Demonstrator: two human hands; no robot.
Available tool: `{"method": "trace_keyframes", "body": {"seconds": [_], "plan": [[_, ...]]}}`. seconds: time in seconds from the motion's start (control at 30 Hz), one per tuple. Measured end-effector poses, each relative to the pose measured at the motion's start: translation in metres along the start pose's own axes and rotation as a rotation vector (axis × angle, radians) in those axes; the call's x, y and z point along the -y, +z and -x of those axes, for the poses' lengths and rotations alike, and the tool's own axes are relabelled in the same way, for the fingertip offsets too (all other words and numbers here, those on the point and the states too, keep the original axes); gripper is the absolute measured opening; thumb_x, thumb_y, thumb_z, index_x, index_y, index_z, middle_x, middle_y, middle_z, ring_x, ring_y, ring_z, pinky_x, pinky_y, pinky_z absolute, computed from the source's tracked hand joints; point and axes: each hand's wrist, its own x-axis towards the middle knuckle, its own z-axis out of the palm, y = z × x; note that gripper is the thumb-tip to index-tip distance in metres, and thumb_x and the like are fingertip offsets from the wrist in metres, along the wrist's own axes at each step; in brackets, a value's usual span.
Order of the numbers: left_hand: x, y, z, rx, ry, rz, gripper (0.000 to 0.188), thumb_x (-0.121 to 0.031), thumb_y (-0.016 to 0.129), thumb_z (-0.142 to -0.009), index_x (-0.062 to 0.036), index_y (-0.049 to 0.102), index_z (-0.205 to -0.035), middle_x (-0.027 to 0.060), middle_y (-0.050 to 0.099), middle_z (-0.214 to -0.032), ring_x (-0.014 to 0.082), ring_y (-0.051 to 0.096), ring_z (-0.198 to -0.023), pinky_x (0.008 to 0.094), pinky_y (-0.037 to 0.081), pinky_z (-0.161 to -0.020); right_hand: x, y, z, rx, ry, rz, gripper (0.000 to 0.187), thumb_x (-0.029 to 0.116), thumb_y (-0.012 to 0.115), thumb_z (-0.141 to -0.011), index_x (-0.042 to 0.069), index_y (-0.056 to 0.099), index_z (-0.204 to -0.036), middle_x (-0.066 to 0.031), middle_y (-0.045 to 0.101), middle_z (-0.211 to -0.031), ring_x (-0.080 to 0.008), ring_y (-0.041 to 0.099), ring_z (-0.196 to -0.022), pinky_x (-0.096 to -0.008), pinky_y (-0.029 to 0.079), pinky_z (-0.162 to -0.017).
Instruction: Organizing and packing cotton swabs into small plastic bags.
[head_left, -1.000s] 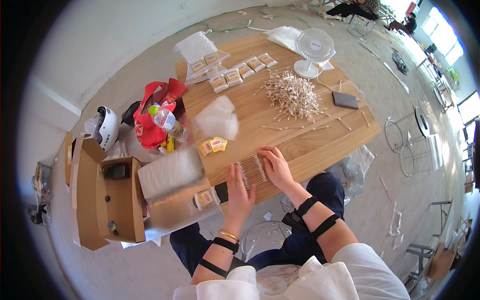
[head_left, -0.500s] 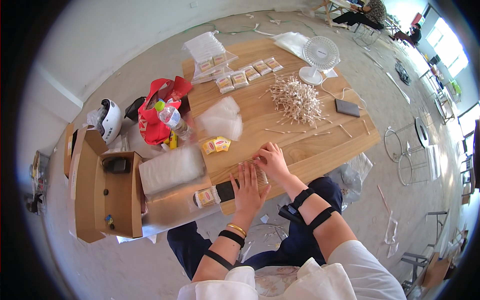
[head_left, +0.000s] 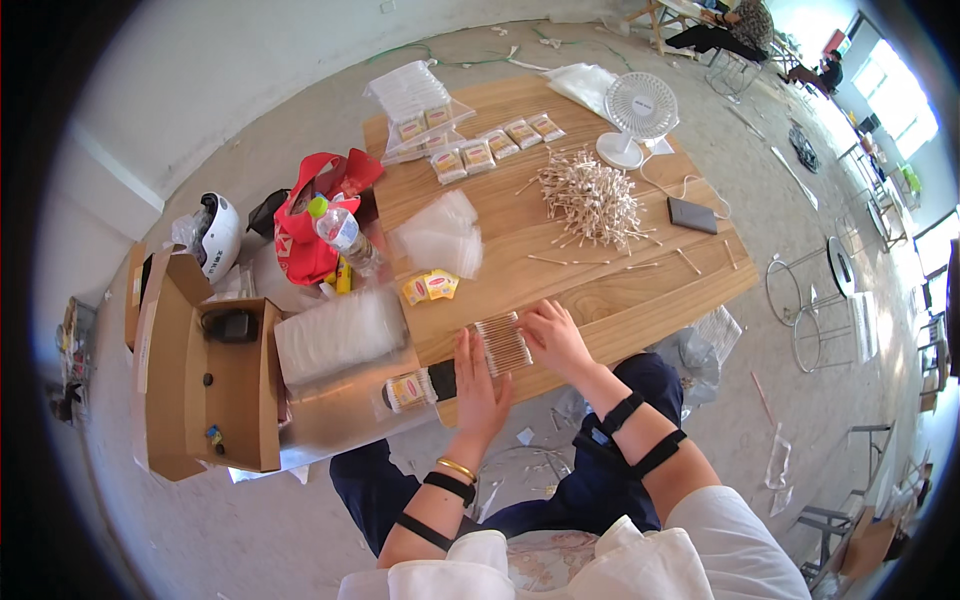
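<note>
A flat row of cotton swabs point(head_left: 504, 345) lies side by side near the table's front edge, between my two hands. My left hand point(head_left: 480, 390) rests flat with straight fingers along the row's left side, beside a black strip point(head_left: 443, 380). At the row's far right corner, my right hand point(head_left: 553, 340) has its fingers bent and pinched together; what is between the fingertips is hidden. Left of the black strip lies a clear pack of swabs point(head_left: 408, 391) with a yellow and red label. Small yellow cards point(head_left: 430, 287) sit beyond my left hand.
A heap of loose swabs point(head_left: 590, 200) lies beyond my right hand, near a white fan point(head_left: 640, 108) and a grey power bank point(head_left: 691, 215). Clear bags point(head_left: 440, 235), filled packs point(head_left: 478, 155), a bottle point(head_left: 341, 232) and an open cardboard box point(head_left: 262, 400) stand around.
My left hand has slid left off the swabs and drawn its fingers together, uncovering the row. My right hand has moved slightly right and nearer to me.
</note>
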Motion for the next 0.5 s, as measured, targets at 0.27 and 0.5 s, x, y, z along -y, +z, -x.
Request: {"method": "trace_keyframes", "body": {"seconds": [0.27, 0.5], "plan": [[-0.007, -0.005, 0.021, 0.036, -0.003, -0.064, 0.079, -0.013, 0.069, -0.087, 0.0001, 0.030, -0.155, 0.0289, 0.020, -0.162, 0.0503, 0.018, -0.151, 0.0565, 0.020, -0.123, 0.027, 0.004, 0.015, 0.030, -0.051, 0.179, 0.033, 0.014, 0.072, -0.081, 0.016, 0.070, -0.114, -0.0082, 0.057, -0.125, -0.0302, 0.053, -0.116, -0.0453, 0.044, -0.097], [-0.008, 0.005, 0.006, 0.089, -0.015, -0.378, 0.078, -0.042, 0.062, -0.095, -0.0056, 0.033, -0.157, 0.0260, 0.019, -0.165, 0.0499, 0.014, -0.152, 0.0600, 0.016, -0.123, 0.033, 0.005, 0.014, 0.037, -0.048, 0.256, 0.034, 0.015, 0.071, -0.081, 0.017, 0.070, -0.116, -0.0082, 0.058, -0.125, -0.0314, 0.053, -0.118, -0.0464, 0.044, -0.096]]}}
